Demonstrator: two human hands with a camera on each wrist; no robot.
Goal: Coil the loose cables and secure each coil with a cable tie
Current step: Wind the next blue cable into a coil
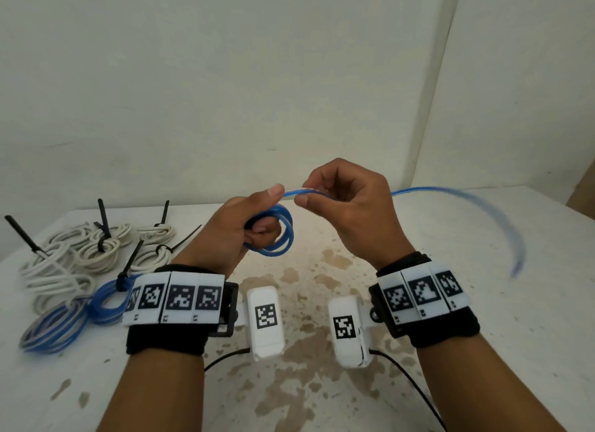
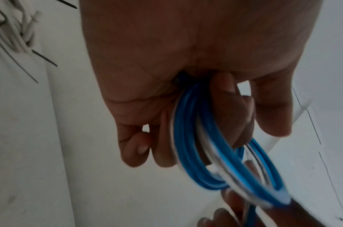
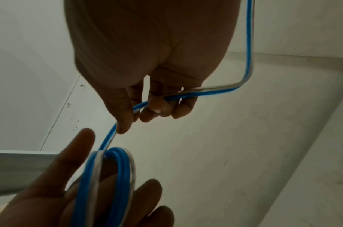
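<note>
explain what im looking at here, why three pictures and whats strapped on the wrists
No machine here: a person works with two bare hands. The wide picture comes from a camera on the head; the other two come from cameras on the marker-covered wristbands, looking along each hand. The left hand grips a half-wound coil of blue-and-clear cable. The right hand pinches the same cable's loose length and feeds it in; its blurred tail arcs off to the right. On the stained white table, at the left, lie finished white cable coils and a blue coil, bound with black cable ties.
</note>
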